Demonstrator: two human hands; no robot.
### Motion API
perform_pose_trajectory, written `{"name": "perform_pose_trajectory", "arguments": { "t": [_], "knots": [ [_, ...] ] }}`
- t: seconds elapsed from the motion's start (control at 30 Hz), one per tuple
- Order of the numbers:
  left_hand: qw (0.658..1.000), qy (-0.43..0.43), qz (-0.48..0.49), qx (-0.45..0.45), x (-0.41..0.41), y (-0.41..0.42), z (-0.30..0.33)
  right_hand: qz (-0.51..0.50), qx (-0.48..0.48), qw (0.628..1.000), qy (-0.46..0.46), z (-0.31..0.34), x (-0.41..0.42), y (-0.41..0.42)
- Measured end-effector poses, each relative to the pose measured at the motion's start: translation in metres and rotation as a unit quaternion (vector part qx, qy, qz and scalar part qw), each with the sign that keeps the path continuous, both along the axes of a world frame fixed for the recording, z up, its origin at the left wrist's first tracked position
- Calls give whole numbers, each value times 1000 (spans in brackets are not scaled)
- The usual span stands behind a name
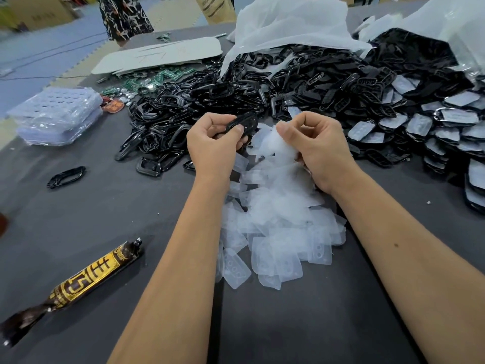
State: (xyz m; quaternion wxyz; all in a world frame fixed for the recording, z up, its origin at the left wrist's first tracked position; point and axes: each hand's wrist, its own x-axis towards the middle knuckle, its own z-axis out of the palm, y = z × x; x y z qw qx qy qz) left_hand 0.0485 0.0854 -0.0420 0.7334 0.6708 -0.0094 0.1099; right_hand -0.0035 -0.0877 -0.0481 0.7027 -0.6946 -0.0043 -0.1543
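The left hand [212,143] holds a small black plastic key-fob shell [240,123] above the dark grey surface [105,211], just in front of the heap of loose black plastic frames [183,106]. Its grip is narrow: thumb on the near face, fingers curled round behind. The right hand [317,145] sits just beside it, fingers curled round a clump of translucent whitish silicone button pads [273,143]. Its thumb & forefinger are pinched at the top, prob. to single one pad out. A loose pile of the same translucent pads [275,227] lies on the surface below the hands, between the forearms.

Handling, by the look of it:
- **Shell:** light, stiff & glossy, so likely a bit slippery. Best held by the side edges, w/ the open face left free.
- **Pads:** thin, soft, floppy, near weightless. They prob. cling together, so one is best peeled off by a corner w/ the fingertips, not squeezed mid-sheet.
- **Risk:** breakage seems unlikely. More likely is lifting two pads at once or seating one skewed.

Pose: both forearms reach fwd from the bottom of the view & converge. Wrists are approx. level, backs of the hands up, hands raised off the surface.

To the R, rows of black shells w/ pale pads fitted [420,122] lie close together. A brown-and-gold wrapped packet [86,279] lies well apart on the L.
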Motion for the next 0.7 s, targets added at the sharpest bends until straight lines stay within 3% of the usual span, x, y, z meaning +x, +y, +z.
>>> {"name": "perform_pose_trajectory", "arguments": {
  "t": [0.4,0.7],
  "knots": [
    [998,-19,38,-42,0,-1,2,50,78,996,1,-2,1,-4],
    [998,-33,31,-33,-3,-2,2,7,-8,1000,10,-1,-1,1]
  ]
}}
